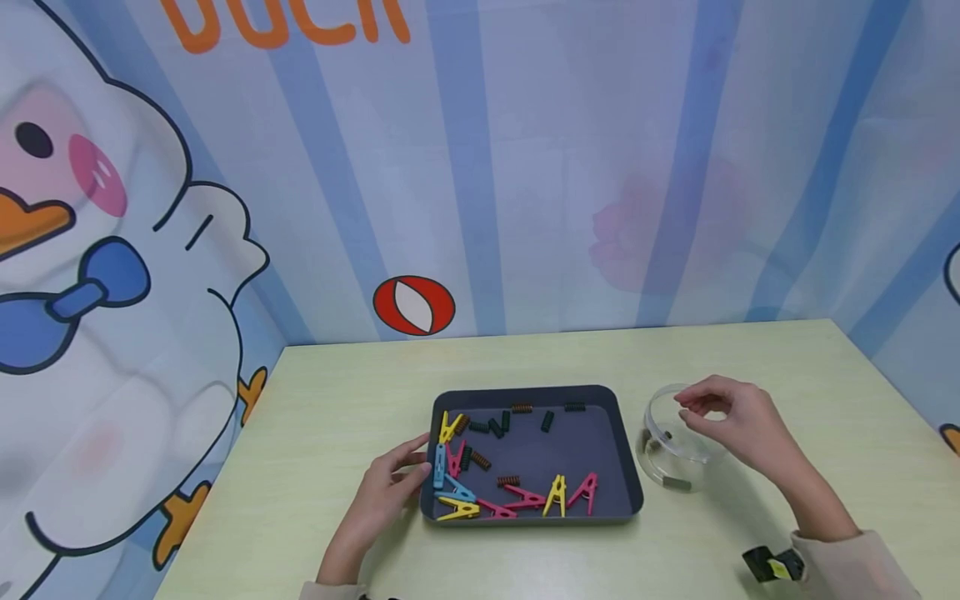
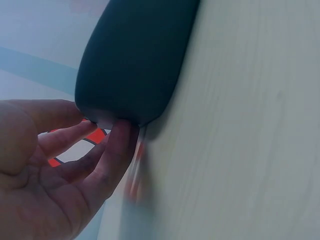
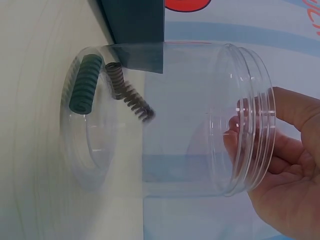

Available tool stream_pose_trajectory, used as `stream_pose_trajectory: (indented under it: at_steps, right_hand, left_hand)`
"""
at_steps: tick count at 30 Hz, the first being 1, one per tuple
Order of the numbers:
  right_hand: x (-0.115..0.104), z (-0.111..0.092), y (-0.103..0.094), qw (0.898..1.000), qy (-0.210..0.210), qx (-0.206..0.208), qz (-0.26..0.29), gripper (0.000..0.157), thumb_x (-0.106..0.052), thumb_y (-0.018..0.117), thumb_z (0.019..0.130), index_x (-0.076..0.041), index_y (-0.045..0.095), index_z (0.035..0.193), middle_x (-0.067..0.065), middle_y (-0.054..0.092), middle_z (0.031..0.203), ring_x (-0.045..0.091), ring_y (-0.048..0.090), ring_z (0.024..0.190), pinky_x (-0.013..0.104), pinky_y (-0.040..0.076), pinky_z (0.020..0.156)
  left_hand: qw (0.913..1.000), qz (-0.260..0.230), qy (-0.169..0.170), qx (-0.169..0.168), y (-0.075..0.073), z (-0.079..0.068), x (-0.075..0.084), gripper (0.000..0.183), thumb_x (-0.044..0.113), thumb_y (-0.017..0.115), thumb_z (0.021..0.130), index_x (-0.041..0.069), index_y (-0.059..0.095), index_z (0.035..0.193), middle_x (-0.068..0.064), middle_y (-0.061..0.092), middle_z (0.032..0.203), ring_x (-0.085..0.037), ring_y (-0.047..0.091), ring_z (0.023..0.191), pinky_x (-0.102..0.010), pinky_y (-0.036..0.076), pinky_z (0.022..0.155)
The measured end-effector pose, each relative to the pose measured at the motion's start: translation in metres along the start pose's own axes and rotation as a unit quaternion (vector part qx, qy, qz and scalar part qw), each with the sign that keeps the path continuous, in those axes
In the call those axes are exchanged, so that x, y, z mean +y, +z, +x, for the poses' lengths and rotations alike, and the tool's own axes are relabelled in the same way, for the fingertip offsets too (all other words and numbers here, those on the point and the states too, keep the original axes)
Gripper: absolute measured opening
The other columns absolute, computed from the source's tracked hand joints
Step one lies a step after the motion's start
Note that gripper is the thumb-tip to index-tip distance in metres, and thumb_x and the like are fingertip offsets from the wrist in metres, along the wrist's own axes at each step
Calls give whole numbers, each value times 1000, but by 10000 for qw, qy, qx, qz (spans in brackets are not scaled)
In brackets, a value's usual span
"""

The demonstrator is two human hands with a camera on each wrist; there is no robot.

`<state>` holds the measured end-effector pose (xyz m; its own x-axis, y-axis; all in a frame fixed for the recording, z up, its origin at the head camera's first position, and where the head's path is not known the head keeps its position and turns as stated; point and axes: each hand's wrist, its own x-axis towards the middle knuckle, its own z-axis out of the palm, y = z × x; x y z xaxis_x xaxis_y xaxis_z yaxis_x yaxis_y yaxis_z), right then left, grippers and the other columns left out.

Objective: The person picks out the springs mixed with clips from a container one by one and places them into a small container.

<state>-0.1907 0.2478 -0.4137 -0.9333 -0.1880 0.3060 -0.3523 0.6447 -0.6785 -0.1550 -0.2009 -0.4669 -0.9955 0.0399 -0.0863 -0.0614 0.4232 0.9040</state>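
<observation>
A dark rectangular tray holds several small coil springs, dark green and copper brown, and several clothespins in yellow, pink and blue. My left hand holds the tray's left end, thumb and fingertips at its rim and outer wall. To the right stands a clear round jar, its mouth uncovered. A green spring lies at its bottom. A darker, blurred spring shape is inside too; whether it is one spring or two I cannot tell. My right hand is over the mouth, nothing visible between its loosely bent fingers.
The pale wooden table reaches back to a cartoon-printed cloth. A black strap piece with a yellow label sits at the right sleeve.
</observation>
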Motion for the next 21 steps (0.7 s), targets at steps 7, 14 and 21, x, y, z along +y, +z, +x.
stream_pose_trajectory:
  at_steps: [7, 14, 21]
  right_hand:
    - [-6, 2, 0, 9999, -91, 85, 95, 14, -4, 75, 87, -4, 74, 101, 5, 71, 93, 3, 66, 77, 16, 51, 69]
    - [-15, 6, 1, 9994, -204, 91, 272, 14, -3, 75, 87, -2, 74, 102, 6, 70, 95, 4, 65, 80, 14, 51, 73]
    - [-19, 10, 2, 9993, -131, 42, 359, 15, -6, 76, 88, -2, 74, 103, 6, 70, 97, 4, 66, 81, 14, 51, 73]
  left_hand:
    - [10000, 53, 6, 5, 0, 0, 1, 44, 11, 60, 100, 7, 54, 143, -18, 62, 125, -28, 64, 104, -39, 57, 83]
    - [10000, -7, 30, -14, -1, -1, 0, 45, 11, 60, 100, 4, 52, 144, -20, 62, 125, -29, 64, 102, -41, 58, 81]
    - [9999, -129, -28, 12, 0, 0, 1, 44, 9, 60, 100, 6, 53, 144, -19, 62, 124, -29, 65, 101, -39, 58, 79]
